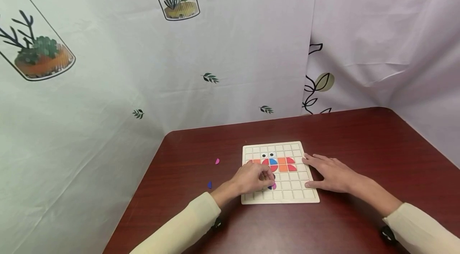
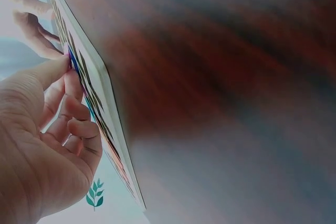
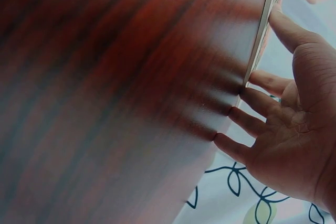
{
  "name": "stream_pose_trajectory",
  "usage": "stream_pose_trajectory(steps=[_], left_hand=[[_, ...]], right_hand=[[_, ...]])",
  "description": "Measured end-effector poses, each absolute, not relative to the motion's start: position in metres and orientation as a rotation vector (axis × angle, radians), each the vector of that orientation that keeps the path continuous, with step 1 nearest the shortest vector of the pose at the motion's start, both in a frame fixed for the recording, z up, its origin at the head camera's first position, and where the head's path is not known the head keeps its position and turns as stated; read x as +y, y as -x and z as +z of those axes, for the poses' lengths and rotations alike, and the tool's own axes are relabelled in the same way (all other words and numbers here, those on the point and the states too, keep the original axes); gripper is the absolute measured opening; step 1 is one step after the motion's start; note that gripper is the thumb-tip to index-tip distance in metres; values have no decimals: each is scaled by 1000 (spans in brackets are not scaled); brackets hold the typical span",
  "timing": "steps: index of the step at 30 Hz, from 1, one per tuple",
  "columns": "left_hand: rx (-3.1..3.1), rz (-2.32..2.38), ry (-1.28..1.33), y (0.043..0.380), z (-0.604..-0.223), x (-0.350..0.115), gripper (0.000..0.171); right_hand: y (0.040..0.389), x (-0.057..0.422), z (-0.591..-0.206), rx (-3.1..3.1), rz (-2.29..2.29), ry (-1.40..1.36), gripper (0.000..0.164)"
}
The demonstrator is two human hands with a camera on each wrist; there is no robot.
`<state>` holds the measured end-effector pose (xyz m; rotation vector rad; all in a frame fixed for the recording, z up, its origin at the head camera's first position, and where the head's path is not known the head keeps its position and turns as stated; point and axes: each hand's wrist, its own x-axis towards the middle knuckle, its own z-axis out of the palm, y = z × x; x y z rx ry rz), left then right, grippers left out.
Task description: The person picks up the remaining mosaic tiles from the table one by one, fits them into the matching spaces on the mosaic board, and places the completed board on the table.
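A white gridded board [image 1: 292,196] lies on the table with flat coloured tiles in its squares: orange ones [image 1: 282,161], red ones [image 1: 292,167], a blue-and-red one [image 1: 273,161] and two eye tiles [image 1: 272,154]. Over its lower left part, my left hand [image 1: 251,177] pinches a small blue tile [image 2: 72,59] between thumb and index finger, at the board's surface. Beside those fingertips shows a pink tile [image 1: 274,186]. The left hand hides some squares. My right hand [image 1: 332,172] has its fingers spread, thumb and index fingertips touching the board's right edge, other fingertips on the table.
Left of the board, a loose pink half-round piece [image 1: 217,161] and a blue half-round piece [image 1: 210,185] lie on the dark red wooden table [image 1: 187,146]. A white curtain [image 1: 233,46] with printed plants hangs behind and beside the table.
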<state>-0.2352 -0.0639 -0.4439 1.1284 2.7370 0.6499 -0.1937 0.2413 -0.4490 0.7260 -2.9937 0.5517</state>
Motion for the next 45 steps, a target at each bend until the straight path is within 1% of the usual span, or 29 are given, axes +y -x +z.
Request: stream_pose_trajectory(steps=[13,19,27,32,40,45], left_hand=[[2833,420,-1214,234,-441,-60,10],[2850,435,-1238,234,-439,-59,2],[2801,424,-1396,233,-437,-59,10],[2763,389,-1400,232,-437,-61,13],[2748,384,-1429,232,-433,-64,14],[2777,368,-1434,236,-426,-68,12]], right_hand=[[194,241,-449,-2993,552,-722,88],[194,242,-451,-2989,547,-728,88],[194,243,-450,-2984,550,-737,88],[195,242,-451,-2990,553,-735,88],[194,242,-450,-2999,545,-725,89],[194,241,-450,-2999,550,-726,88]])
